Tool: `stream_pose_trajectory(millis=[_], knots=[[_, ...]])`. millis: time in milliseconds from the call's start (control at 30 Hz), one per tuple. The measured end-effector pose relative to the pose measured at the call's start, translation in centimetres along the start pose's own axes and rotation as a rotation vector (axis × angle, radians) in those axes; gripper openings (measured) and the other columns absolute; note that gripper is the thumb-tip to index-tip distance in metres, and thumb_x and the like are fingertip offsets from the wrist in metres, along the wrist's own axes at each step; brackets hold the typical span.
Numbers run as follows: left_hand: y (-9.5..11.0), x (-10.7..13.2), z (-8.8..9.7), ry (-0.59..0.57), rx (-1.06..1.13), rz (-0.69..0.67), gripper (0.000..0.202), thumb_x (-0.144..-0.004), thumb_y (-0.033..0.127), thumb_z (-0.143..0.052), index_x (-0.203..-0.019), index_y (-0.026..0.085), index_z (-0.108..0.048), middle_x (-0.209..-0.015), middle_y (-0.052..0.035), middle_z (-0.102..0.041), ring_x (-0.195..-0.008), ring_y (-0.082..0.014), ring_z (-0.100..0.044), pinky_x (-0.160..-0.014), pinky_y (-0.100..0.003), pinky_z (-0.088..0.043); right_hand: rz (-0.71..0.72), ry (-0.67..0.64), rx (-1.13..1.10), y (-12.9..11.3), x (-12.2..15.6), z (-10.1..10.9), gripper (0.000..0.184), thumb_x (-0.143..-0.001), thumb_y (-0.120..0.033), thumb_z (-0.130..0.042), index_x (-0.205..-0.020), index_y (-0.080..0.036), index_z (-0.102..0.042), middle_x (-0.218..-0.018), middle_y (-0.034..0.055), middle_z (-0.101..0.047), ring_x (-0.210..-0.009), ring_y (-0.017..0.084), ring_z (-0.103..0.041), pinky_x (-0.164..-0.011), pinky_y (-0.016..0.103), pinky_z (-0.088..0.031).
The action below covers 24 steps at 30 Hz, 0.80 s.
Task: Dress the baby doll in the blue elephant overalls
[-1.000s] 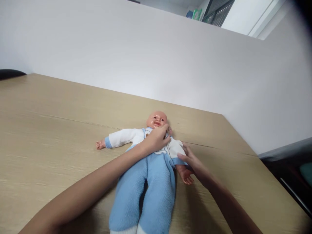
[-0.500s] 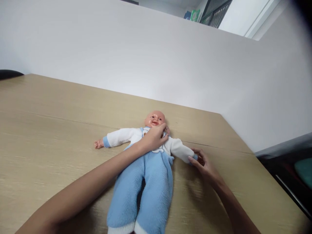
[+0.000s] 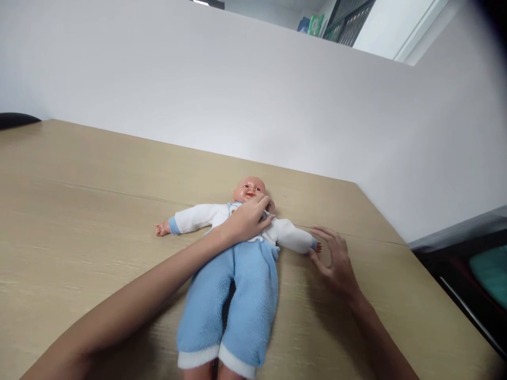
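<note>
A baby doll [image 3: 249,285] in light-blue fleece trousers and a white top with blue cuffs lies on its back, its head away from me and its arms spread. My left hand [image 3: 251,216] rests across its upper chest, fingers curled at the shoulder beside the neck, hiding part of the collar. Near the doll's cuff and small hand on the right side, my right hand [image 3: 335,261] is open, thumb and fingers spread around them. Its thumb tip is close to the cuff; whether it touches, I cannot tell.
The doll lies on a wide wooden table [image 3: 99,253] with a seam running across it. Behind stands a pale wall [image 3: 198,89]. A dark chair with a teal part [image 3: 491,272] is beyond the right edge, and a black rounded object [image 3: 18,120] at the far left.
My right hand has loosened from the doll's cuff and its fingers have spread apart. The doll's small hand now shows. My left hand stays on the chest; the view has shifted slightly.
</note>
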<state>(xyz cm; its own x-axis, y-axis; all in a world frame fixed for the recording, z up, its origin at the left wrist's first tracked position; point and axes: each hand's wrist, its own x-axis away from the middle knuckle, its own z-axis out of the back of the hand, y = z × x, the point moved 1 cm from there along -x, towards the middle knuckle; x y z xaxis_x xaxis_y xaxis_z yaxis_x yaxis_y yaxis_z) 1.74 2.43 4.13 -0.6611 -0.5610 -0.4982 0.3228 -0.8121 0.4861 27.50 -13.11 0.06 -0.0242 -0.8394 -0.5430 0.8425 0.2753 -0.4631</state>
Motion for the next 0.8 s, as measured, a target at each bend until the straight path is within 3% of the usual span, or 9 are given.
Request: stream_pose_trajectory(millis=[67,133,267,367,467,567,633,800], knots=[[1.0,1.1,1.6,0.046,-0.092,-0.044,0.015,-0.101,0.027,-0.059,-0.113,0.019,-0.058,-0.119,-0.0122,-0.065,-0.116,-0.0302,-0.058,-0.104,-0.047,-0.044,0.077,-0.003,-0.051,-2.5,0.2,-0.6,0.036,-0.099,-0.031,-0.062,-0.135,-0.026,-0.060,-0.138,0.0138,-0.064,-0.134,0.035,-0.056,-0.115,0.060,-0.042],[1.7,2.8,3.2,0.094,-0.095,-0.032,0.016,-0.104,0.030,-0.057,-0.116,0.020,-0.059,-0.125,-0.0109,-0.065,-0.125,-0.0300,-0.055,-0.111,-0.048,-0.040,0.049,-0.095,-0.202,-4.7,0.4,-1.6,0.033,-0.103,-0.030,-0.057,-0.135,-0.027,-0.057,-0.136,0.0118,-0.064,-0.131,0.030,-0.058,-0.114,0.051,-0.046],[0.6,7.6,5.2,0.192,0.017,0.079,0.015,-0.106,0.029,-0.054,-0.117,0.022,-0.059,-0.121,-0.0075,-0.065,-0.118,-0.0253,-0.058,-0.106,-0.042,-0.043,-0.076,-0.302,-0.455,-7.1,-0.3,-4.0,0.028,-0.107,-0.038,-0.052,-0.131,-0.026,-0.059,-0.129,0.0098,-0.066,-0.122,0.026,-0.063,-0.109,0.043,-0.048],[-1.7,11.1,5.5,0.231,0.171,0.266,0.018,-0.106,0.035,-0.054,-0.116,0.021,-0.057,-0.113,-0.0067,-0.063,-0.105,-0.0234,-0.061,-0.096,-0.038,-0.048,-0.144,-0.387,-0.514,-7.3,-2.1,-5.0,0.027,-0.108,-0.046,-0.047,-0.108,-0.023,-0.061,-0.100,0.0044,-0.066,-0.095,0.022,-0.062,-0.088,0.035,-0.049],[-3.2,13.1,5.6,0.119,0.282,0.392,0.025,-0.108,0.043,-0.048,-0.112,0.020,-0.056,-0.106,-0.0047,-0.062,-0.097,-0.0225,-0.060,-0.089,-0.036,-0.047,-0.185,-0.517,-0.500,-7.2,-3.8,-5.2,0.041,-0.107,-0.054,-0.044,-0.081,-0.023,-0.050,-0.075,-0.0023,-0.047,-0.071,0.017,-0.045,-0.067,0.032,-0.036],[-3.4,13.7,6.1,0.002,0.290,0.413,0.031,-0.108,0.050,-0.044,-0.102,0.021,-0.055,-0.099,-0.0024,-0.060,-0.093,-0.0221,-0.057,-0.087,-0.035,-0.045,-0.224,-0.614,-0.567,-7.1,-4.6,-5.5,0.047,-0.102,-0.059,-0.052,-0.072,-0.023,-0.043,-0.071,-0.0033,-0.038,-0.068,0.016,-0.038,-0.065,0.031,-0.032],[-3.3,13.7,6.4,-0.016,0.332,0.419,0.033,-0.107,0.051,-0.045,-0.096,0.021,-0.053,-0.095,-0.0015,-0.057,-0.091,-0.0217,-0.054,-0.086,-0.034,-0.044,-0.291,-0.573,-0.684,-7.0,-4.6,-5.9,0.044,-0.097,-0.058,-0.059,-0.074,-0.023,-0.045,-0.074,-0.0027,-0.040,-0.071,0.017,-0.040,-0.067,0.030,-0.036],[-3.3,13.5,6.8,0.005,0.564,0.536,0.030,-0.102,0.051,-0.050,-0.095,0.022,-0.056,-0.098,-0.0022,-0.057,-0.096,-0.0222,-0.053,-0.090,-0.032,-0.044,-0.471,-0.306,-0.872,-5.9,-3.3,-7.9,0.037,-0.091,-0.057,-0.065,-0.088,-0.026,-0.044,-0.083,-0.0024,-0.043,-0.075,0.017,-0.044,-0.069,0.027,-0.042]])
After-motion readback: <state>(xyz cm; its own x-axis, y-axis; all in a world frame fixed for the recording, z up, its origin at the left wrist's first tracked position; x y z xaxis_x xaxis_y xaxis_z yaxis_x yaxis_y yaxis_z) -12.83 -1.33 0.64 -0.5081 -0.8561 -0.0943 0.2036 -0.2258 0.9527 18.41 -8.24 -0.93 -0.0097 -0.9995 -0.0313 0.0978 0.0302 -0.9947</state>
